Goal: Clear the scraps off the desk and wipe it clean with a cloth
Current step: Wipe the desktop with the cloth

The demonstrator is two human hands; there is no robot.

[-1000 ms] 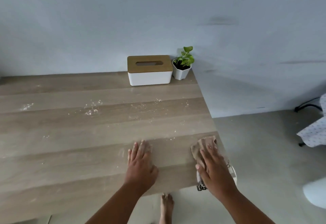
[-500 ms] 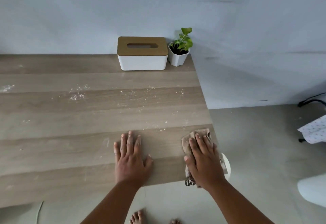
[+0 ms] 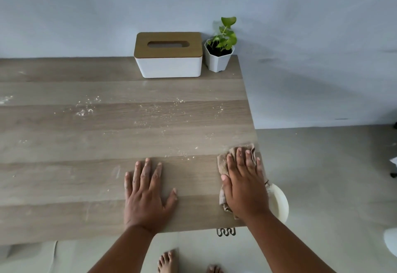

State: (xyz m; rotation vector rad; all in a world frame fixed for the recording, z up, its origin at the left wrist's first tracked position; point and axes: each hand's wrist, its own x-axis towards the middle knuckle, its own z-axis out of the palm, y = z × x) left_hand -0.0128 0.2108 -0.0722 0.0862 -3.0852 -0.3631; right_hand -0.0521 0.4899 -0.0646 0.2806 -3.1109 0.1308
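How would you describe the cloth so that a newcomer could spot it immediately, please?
Find the wooden desk and follow it to its near right corner. There the right hand presses flat on a crumpled beige cloth, the only soft thing on the desk.

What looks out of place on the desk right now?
Pale crumbs are scattered across the middle of the desk, beyond both hands. The right hand presses a cloth flat at the desk's right edge; the left hand lies flat, holding nothing.

I'm at home: bare feet (image 3: 167,261) on the floor, a wooden desk (image 3: 64,143) with tissue box (image 3: 168,55) and potted plant (image 3: 221,47).
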